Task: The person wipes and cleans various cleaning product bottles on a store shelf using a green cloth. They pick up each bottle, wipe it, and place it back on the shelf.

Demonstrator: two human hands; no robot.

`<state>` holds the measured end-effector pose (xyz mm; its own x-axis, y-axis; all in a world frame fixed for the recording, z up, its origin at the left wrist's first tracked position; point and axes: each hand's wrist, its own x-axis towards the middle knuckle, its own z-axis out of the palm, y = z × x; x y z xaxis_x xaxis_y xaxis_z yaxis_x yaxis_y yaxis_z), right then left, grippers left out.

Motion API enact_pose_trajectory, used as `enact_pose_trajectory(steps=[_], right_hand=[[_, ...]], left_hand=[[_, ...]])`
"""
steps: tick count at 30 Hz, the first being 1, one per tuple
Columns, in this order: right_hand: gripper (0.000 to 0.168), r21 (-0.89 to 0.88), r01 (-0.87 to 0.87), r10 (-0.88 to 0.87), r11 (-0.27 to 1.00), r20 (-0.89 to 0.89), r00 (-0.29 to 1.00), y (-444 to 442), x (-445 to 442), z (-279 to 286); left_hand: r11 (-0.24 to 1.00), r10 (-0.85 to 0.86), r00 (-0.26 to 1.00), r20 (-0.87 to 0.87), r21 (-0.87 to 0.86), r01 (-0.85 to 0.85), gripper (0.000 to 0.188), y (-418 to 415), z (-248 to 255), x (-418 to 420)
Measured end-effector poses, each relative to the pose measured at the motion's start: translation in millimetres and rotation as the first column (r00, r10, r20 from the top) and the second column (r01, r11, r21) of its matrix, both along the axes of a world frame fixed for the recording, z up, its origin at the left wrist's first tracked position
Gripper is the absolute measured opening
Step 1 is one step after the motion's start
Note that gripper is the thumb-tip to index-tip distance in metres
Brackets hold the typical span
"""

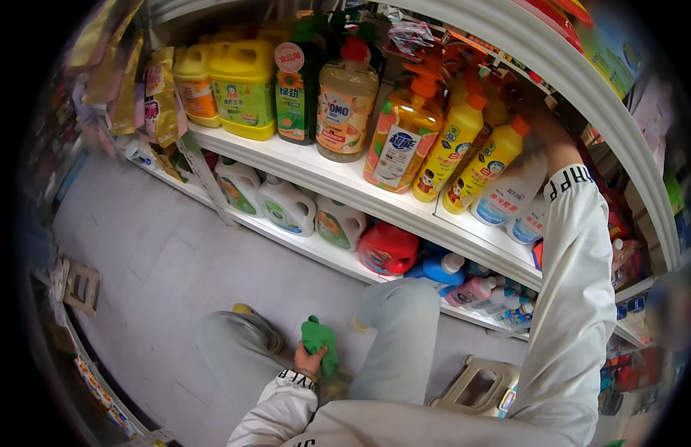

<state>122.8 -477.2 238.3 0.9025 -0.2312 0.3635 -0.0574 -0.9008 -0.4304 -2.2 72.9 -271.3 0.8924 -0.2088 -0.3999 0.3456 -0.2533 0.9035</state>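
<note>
My left hand (308, 360) grips a crumpled green cloth (321, 342), held low between my knees. My right hand (553, 137) reaches into the upper shelf (334, 167), behind the front row of bottles. Its fingers are blurred and in shadow, so whether they hold anything cannot be told. Closest to it stand a yellow squeeze bottle with an orange cap (486, 167) and a white spray-cleaner bottle (507, 193). Leftward along the same shelf are an orange pump bottle of dish soap (404, 139), a clear OMO bottle (346, 109) and a yellow jug (245, 89).
White laundry detergent jugs (287, 207), a red OMO jug (388, 248) and a blue bottle (443, 269) line the lower shelf. Gold packets (161, 95) hang at the left. A beige plastic stool (474, 385) is beside my right leg. Another shelf edge (122, 408) runs along the lower left.
</note>
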Motion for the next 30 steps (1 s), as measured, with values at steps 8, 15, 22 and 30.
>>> enact_pose_trajectory(steps=[8, 15, 22, 30], right_hand=[[0.036, 0.022, 0.004, -0.005, 1.0, 0.054, 0.999, 35, -27, 2], [0.04, 0.095, -0.031, 0.036, 0.995, -0.056, 0.998, 44, -29, 11], [0.041, 0.114, 0.014, -0.003, 0.993, -0.092, 0.996, 49, -32, 15], [0.042, 0.163, 0.22, -0.187, 0.962, -0.195, 0.963, 94, -50, 33]], left_hand=[[1.0, 0.015, 0.999, 0.051, -0.016, -0.014, 0.046, 5, -16, -1], [1.0, 0.028, 0.999, 0.03, 0.006, -0.028, 0.049, 9, -27, 1], [1.0, 0.01, 0.998, 0.06, 0.005, -0.01, 0.048, 6, -17, 1], [1.0, 0.017, 0.999, 0.032, 0.003, -0.017, 0.047, 3, -5, -1]])
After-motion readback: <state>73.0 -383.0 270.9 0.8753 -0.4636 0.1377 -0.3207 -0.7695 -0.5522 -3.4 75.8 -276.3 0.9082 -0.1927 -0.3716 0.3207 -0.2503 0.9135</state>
